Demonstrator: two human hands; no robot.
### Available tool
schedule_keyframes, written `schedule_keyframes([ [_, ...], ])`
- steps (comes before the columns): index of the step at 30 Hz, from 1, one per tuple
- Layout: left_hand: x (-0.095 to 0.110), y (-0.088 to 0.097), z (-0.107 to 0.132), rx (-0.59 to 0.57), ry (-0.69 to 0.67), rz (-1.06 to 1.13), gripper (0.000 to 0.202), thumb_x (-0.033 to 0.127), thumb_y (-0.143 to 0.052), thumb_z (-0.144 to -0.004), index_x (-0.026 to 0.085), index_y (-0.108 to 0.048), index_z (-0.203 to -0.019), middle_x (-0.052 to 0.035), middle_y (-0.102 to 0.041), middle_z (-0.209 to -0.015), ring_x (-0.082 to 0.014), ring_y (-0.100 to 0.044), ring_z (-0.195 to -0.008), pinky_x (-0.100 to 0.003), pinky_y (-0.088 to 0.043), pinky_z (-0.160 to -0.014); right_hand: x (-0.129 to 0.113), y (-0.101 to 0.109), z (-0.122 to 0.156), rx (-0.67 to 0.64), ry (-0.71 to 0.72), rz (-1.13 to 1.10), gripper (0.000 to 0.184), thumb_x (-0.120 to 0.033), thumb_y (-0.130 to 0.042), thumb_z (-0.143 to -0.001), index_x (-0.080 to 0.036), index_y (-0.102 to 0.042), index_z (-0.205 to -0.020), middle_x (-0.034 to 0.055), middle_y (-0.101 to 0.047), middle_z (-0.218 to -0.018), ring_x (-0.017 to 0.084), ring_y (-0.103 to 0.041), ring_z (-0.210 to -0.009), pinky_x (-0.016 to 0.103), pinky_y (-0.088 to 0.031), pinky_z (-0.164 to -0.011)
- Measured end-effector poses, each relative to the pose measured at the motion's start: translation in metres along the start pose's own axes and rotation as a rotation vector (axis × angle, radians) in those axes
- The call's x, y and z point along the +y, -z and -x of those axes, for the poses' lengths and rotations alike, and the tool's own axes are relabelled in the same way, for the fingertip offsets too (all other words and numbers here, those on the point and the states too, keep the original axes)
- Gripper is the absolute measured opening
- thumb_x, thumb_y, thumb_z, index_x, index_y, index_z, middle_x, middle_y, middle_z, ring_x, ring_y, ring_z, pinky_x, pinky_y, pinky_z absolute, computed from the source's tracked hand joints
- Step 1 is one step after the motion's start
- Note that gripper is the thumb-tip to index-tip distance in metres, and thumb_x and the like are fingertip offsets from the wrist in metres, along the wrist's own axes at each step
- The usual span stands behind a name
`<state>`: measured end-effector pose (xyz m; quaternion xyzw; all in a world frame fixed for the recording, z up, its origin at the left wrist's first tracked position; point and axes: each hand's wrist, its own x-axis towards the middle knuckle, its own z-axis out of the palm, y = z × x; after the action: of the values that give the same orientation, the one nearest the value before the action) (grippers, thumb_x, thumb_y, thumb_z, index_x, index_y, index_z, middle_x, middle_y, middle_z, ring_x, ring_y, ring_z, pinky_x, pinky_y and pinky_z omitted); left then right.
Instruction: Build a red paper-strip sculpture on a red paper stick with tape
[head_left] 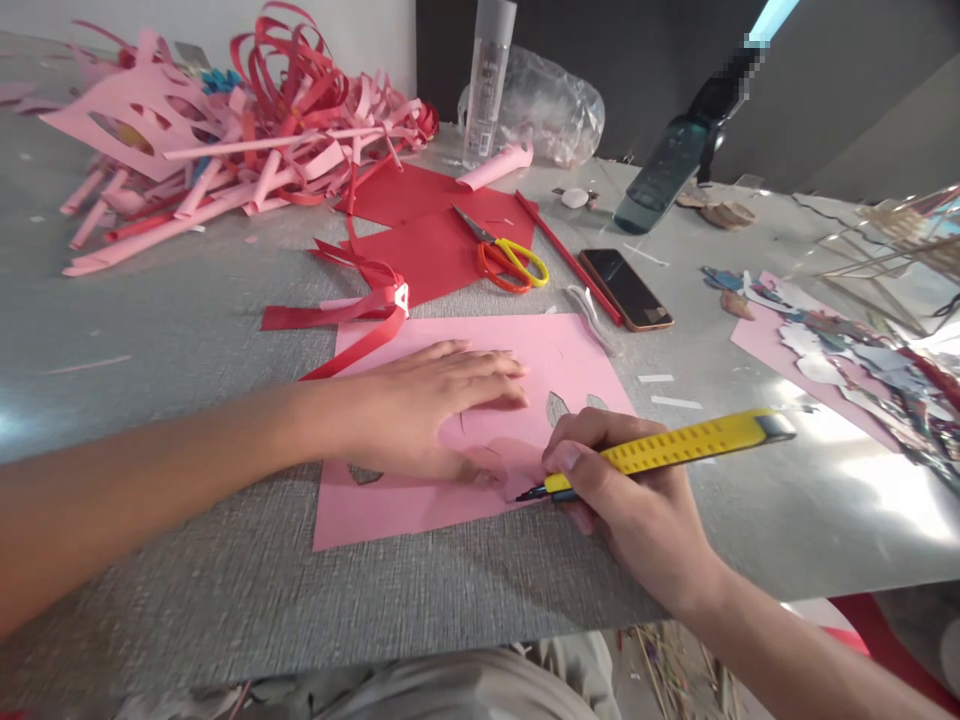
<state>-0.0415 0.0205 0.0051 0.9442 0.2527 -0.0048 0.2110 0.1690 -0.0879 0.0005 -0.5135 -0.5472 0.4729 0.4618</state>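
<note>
Grey bench (420,590), woven-looking texture near the person, shinier toward the right; dark panel (847,110) behind. Pink sheet (540,345), flat matte paper, lies on the bench directly before the person. Left hand (424,400) palm down on the sheet, fingers spread, grip released. Right hand (645,490): grip wrapped around a yellow cutter (675,447), slim ribbed body, dark tip at the sheet's lower part. Whether the tip pierces the paper: cannot tell. Leaf-shaped holes (557,408) in the sheet show grey beneath; one partly covered by the right hand, another partly under the left. Fine curved lines near the left fingers; cut or drawn, undetermined.

Beyond the sheet: metal-bladed scissors (517,265), yellow and orange handles, on red paper (442,260). Phone (626,290), dark glossy screen. Tangled heap (262,150) of pink and red rolls and curled strips, upper left; lower layers hidden. Clear bottle (487,90), top cut off by the frame edge. Crumpled transparent bag (555,105) behind it, contents unclear. Teal bottle (660,170) leans; upper end pixelated.
</note>
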Motion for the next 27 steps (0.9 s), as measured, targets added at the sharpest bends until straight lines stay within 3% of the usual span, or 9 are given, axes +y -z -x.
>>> schedule_keyframes([
  [12,-0.0009,0.0000,-0.0004,-0.005,-0.005,-0.016,0.073,0.072,-0.058,-0.089,0.031,-0.050,-0.149,-0.0015,-0.024,-0.173,-0.0287,-0.021,-0.159,-0.045,-0.012,-0.129,-0.0031,0.0005,-0.0002,-0.075,0.024,0.015,0.018,-0.023,-0.067,-0.084,-0.016,-0.070,-0.068,0.0033,-0.068,-0.067,0.007,-0.047,-0.041,0.024,-0.031,-0.040],
  [22,-0.0027,-0.0009,0.0002,-0.001,-0.018,-0.011,0.074,0.073,-0.058,-0.089,0.032,-0.049,-0.150,-0.0014,-0.024,-0.173,-0.0287,-0.020,-0.160,-0.046,-0.012,-0.129,-0.0036,-0.0008,-0.0001,-0.036,0.054,0.021,0.020,-0.019,-0.066,-0.082,-0.018,-0.064,-0.062,-0.0043,-0.052,-0.051,0.007,-0.040,-0.041,0.023,-0.027,-0.041],
  [27,-0.0013,-0.0003,-0.0006,-0.010,0.000,-0.023,0.075,0.072,-0.060,-0.088,0.030,-0.049,-0.150,-0.0014,-0.024,-0.173,-0.0281,-0.020,-0.160,-0.046,-0.013,-0.129,0.0007,0.0011,0.0003,0.002,0.038,0.009,0.021,-0.021,-0.065,-0.083,-0.018,-0.062,-0.063,-0.0030,-0.056,-0.058,0.006,-0.040,-0.042,0.023,-0.027,-0.041],
])
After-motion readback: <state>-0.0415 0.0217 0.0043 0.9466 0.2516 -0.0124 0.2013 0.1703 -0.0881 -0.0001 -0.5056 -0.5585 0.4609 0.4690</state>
